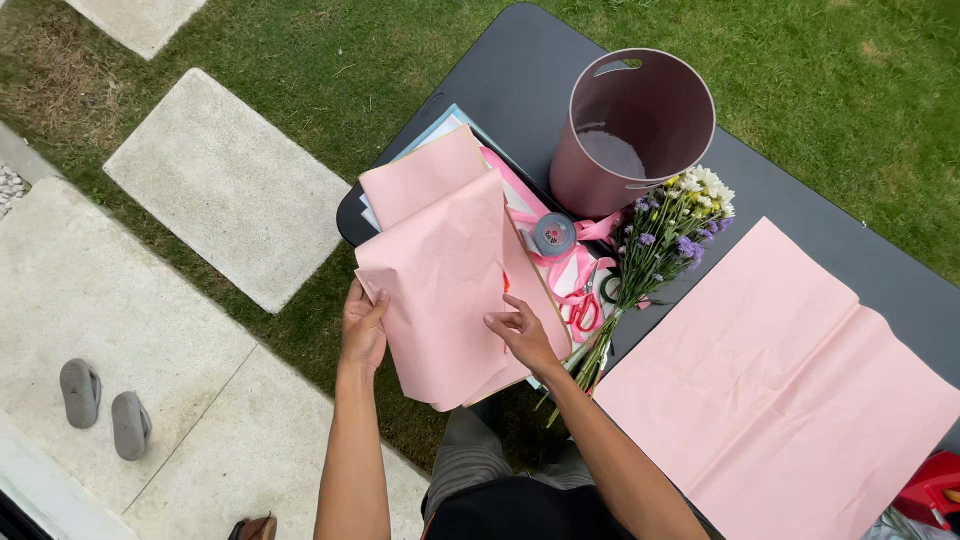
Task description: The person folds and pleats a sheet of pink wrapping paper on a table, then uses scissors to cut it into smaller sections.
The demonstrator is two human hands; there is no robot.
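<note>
Setting: outdoors, I look down on grass, pale paving slabs at 9 o'clock, and a dark table running from 12 toward 4 o'clock.
Pink paper sheet: held at the table's near-left corner, just left of frame centre, partly hanging over the edge and lying over a stack of other sheets.
Left hand: at 7 o'clock of the sheet, fingers closed on its left edge, thumb on top.
Right hand: at 5 o'clock of the sheet, fingers spread and pressing flat on its face; not pinching, as far as I can tell.
Handling, my judgement: light, thin, limp; it creases and tears readily and may catch wind. Best taken by the edges or corners with both hands.
Nearby: ribbon spool and pink scissors at 3 o'clock of the sheet; flower bunch beside them; mauve bucket at 1 o'clock; second pink sheet spread flat at 4 o'clock.
Off table: grey sandals at 8 o'clock.
Hidden: the stack's lower layers, the flower stems' ends, the red object cut by the right edge.
</note>
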